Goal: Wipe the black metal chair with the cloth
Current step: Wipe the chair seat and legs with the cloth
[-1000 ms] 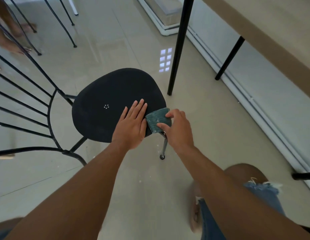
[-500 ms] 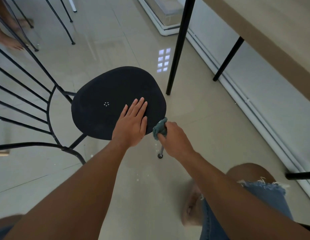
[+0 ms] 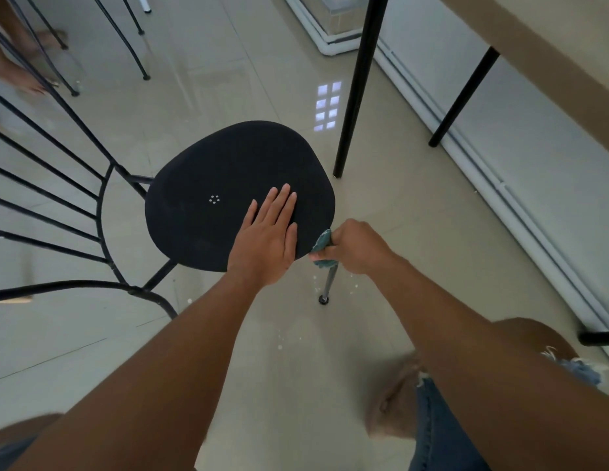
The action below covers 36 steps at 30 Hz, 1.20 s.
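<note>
The black metal chair (image 3: 224, 185) stands on the tiled floor, its round seat in the middle and its wire backrest at the left. My left hand (image 3: 267, 236) lies flat on the near right part of the seat, fingers together and holding nothing. My right hand (image 3: 355, 248) is closed around a green cloth (image 3: 322, 246), wrapped around the top of the chair's front leg (image 3: 330, 283) just under the seat's right edge. Most of the cloth is hidden inside my fist.
A table with black legs (image 3: 357, 79) stands right behind the chair, its beige top (image 3: 547, 45) running along the right. A white baseboard (image 3: 520, 205) lines the wall. More chair legs (image 3: 126, 39) and another person's feet (image 3: 20, 76) are at the far left. My knee (image 3: 520, 338) is at lower right.
My right hand moved off the seat's edge, down onto the front leg, with the cloth bunching in the fist. The left hand has stayed flat on the seat.
</note>
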Available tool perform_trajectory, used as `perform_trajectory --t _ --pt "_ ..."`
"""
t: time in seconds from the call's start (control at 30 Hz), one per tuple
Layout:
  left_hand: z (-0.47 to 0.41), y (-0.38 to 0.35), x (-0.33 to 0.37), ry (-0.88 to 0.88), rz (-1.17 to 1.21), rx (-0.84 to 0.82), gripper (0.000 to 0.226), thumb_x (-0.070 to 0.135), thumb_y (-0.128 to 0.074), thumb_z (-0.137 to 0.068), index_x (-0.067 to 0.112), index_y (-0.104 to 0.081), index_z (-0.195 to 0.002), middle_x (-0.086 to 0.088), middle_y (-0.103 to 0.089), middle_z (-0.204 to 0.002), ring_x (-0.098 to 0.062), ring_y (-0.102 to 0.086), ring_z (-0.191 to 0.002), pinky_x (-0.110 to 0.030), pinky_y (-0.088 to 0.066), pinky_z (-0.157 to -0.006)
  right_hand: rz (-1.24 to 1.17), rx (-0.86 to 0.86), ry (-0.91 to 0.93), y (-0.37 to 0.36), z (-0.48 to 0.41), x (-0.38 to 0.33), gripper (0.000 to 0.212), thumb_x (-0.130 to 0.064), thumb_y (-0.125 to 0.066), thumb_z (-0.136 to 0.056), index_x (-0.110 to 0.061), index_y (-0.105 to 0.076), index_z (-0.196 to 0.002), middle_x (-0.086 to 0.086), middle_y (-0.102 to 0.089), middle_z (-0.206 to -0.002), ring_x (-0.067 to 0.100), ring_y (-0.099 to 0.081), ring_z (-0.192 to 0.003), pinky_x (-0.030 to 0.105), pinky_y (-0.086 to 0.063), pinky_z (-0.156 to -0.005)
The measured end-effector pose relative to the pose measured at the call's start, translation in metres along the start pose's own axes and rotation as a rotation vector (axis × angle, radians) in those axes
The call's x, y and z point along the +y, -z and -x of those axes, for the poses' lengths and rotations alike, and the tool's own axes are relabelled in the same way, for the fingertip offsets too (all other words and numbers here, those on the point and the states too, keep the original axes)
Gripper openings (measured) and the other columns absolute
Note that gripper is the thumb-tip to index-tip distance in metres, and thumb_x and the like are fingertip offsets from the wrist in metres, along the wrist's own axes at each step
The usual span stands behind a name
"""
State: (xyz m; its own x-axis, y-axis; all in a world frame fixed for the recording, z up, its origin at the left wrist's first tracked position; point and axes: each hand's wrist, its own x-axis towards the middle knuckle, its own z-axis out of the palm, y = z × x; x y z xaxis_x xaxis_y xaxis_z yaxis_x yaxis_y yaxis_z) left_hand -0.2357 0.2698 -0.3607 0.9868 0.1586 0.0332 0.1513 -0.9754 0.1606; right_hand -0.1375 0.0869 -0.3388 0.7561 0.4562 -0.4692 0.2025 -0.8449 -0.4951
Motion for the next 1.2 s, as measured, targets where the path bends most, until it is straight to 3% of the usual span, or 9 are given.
perform_trajectory --t 0.17,0.37,0.53,0.63,0.8,0.9,1.0,1.07,1.2 --pt "0.001 0.0 0.001 0.003 0.011 0.01 0.064 0.045 -0.013 -0.117 0.02 -0.013 -0.176 0.003 -0.008 -0.185 -0.016 -0.003 -0.172 -0.048 -0.013 -0.139 -0.125 0.149 0.012 -0.031 0.012 0.009 0.028 -0.045 -0.087 -0.088 -0.018 -0.085 -0.094 0.0 -0.075 -0.076 0.019 -0.07 -0.069 0.034 -0.054 -0.065" --pt "0.0 0.001 0.001 0.001 0.009 0.001 0.065 0.045 -0.011 -0.116 0.02 -0.014 -0.176 0.003 -0.008 -0.185 -0.017 -0.004 -0.172 -0.049 -0.013 -0.139 -0.272 0.174 0.034 -0.035 0.013 0.019 0.03 -0.04 -0.09 -0.085 -0.025 -0.086 -0.11 -0.004 -0.081 -0.082 0.004 -0.073 -0.073 0.019 -0.047 -0.063" --pt "0.0 0.001 0.001 -0.004 0.001 0.018 0.064 0.044 -0.012 -0.116 0.019 -0.017 -0.175 0.003 -0.012 -0.185 -0.018 -0.008 -0.171 -0.049 -0.016 -0.139 -0.324 0.191 0.029 -0.042 0.013 0.029 0.025 -0.037 -0.092 -0.082 -0.026 -0.088 -0.104 -0.003 -0.079 -0.074 0.003 -0.069 -0.063 0.03 -0.053 -0.063" --pt "0.0 0.001 0.002 -0.002 -0.001 0.024 0.063 0.042 -0.014 -0.117 0.019 -0.018 -0.175 0.003 -0.012 -0.184 -0.018 -0.008 -0.171 -0.049 -0.015 -0.139 -0.348 0.203 0.012 -0.047 0.012 0.037 0.023 -0.033 -0.093 -0.081 -0.026 -0.088 -0.102 -0.009 -0.069 -0.061 -0.001 -0.056 -0.048 0.016 -0.038 -0.05" --pt "-0.001 0.001 0.003 0.002 -0.008 0.018 0.063 0.042 -0.013 -0.117 0.019 -0.017 -0.175 0.003 -0.012 -0.184 -0.017 -0.007 -0.172 -0.049 -0.015 -0.139 -0.307 0.16 -0.041 -0.05 0.006 0.049 0.028 -0.043 -0.094 -0.079 -0.023 -0.088 -0.098 0.004 -0.075 -0.07 0.015 -0.061 -0.062 0.032 -0.043 -0.059" --pt "0.0 0.0 0.004 0.001 -0.013 0.014 0.063 0.042 -0.013 -0.117 0.019 -0.016 -0.176 0.003 -0.011 -0.185 -0.018 -0.006 -0.172 -0.049 -0.014 -0.139 -0.314 0.145 -0.065 -0.054 0.007 0.052 0.027 -0.041 -0.093 -0.081 -0.024 -0.088 -0.1 -0.001 -0.069 -0.066 0.014 -0.061 -0.063 0.029 -0.04 -0.056" --pt "0.0 -0.001 0.003 0.002 -0.022 0.013 0.063 0.042 -0.013 -0.117 0.019 -0.015 -0.176 0.003 -0.009 -0.185 -0.017 -0.006 -0.172 -0.049 -0.014 -0.139 -0.277 0.17 -0.091 -0.061 0.011 0.044 0.022 -0.039 -0.083 -0.092 -0.022 -0.083 -0.105 0.003 -0.071 -0.078 0.026 -0.07 -0.077 0.032 -0.049 -0.063" --pt "-0.001 -0.001 0.003 0.002 -0.029 0.008 0.063 0.043 -0.012 -0.117 0.019 -0.014 -0.176 0.003 -0.009 -0.185 -0.017 -0.006 -0.172 -0.049 -0.014 -0.139 -0.162 0.27 -0.051 -0.068 0.016 0.03 0.023 -0.033 -0.068 -0.102 -0.018 -0.073 -0.119 0.009 -0.074 -0.096 0.034 -0.071 -0.088 0.042 -0.059 -0.077" --pt "-0.001 -0.001 0.005 0.003 -0.024 0.011 0.064 0.044 -0.012 -0.117 0.019 -0.016 -0.175 0.002 -0.012 -0.185 -0.018 -0.008 -0.171 -0.049 -0.014 -0.139 0.084 0.522 0.077 -0.092 0.027 0.0 0.056 -0.013 -0.065 -0.103 -0.005 -0.048 -0.155 0.013 -0.068 -0.137 0.033 -0.072 -0.111 0.048 -0.058 -0.092"
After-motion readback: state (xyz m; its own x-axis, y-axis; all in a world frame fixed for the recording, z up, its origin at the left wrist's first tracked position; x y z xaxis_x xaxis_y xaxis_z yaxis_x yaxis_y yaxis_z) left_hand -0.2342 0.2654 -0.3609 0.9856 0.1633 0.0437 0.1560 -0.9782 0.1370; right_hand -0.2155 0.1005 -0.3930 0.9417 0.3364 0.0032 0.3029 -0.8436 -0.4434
